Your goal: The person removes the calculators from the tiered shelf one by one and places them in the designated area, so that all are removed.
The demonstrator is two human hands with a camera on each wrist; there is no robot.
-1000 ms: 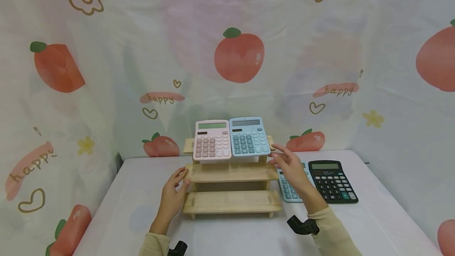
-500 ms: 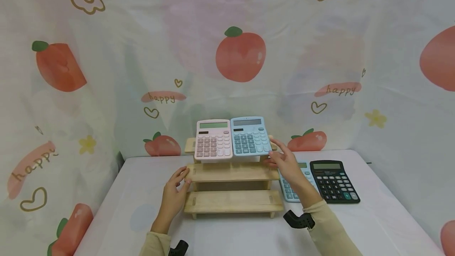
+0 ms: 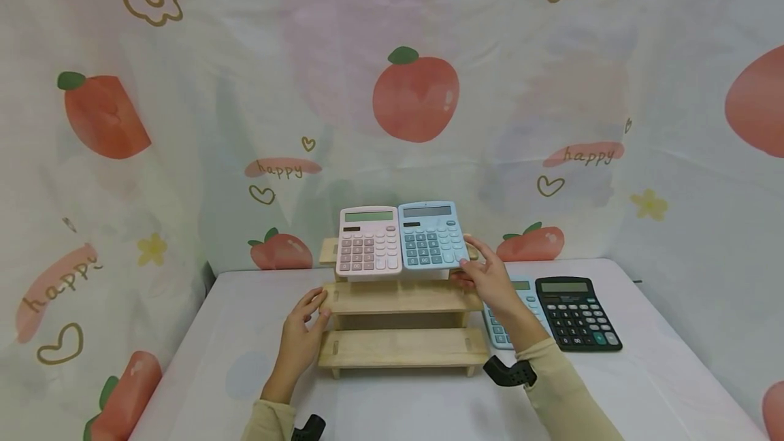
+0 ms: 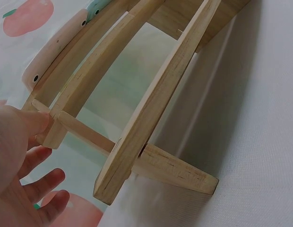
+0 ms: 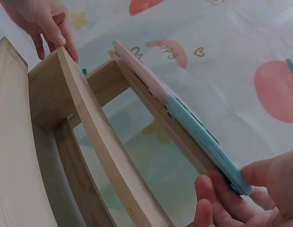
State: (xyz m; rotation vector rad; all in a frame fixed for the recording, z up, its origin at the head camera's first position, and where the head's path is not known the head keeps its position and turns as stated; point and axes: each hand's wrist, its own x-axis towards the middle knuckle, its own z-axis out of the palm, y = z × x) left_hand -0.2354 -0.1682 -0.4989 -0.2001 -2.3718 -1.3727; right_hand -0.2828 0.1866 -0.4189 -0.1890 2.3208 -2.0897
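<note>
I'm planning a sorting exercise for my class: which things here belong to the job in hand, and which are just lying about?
In use:
three-tier wooden rack, held by the left grip
light-blue calculator, pinched by the right grip
pink calculator beside it

Lying aside, perhaps for later:
black calculator
second blue calculator, partly hidden

Repeated "happy" lettering [image 3: 589,154] on backdrop [image 3: 422,175]
</note>
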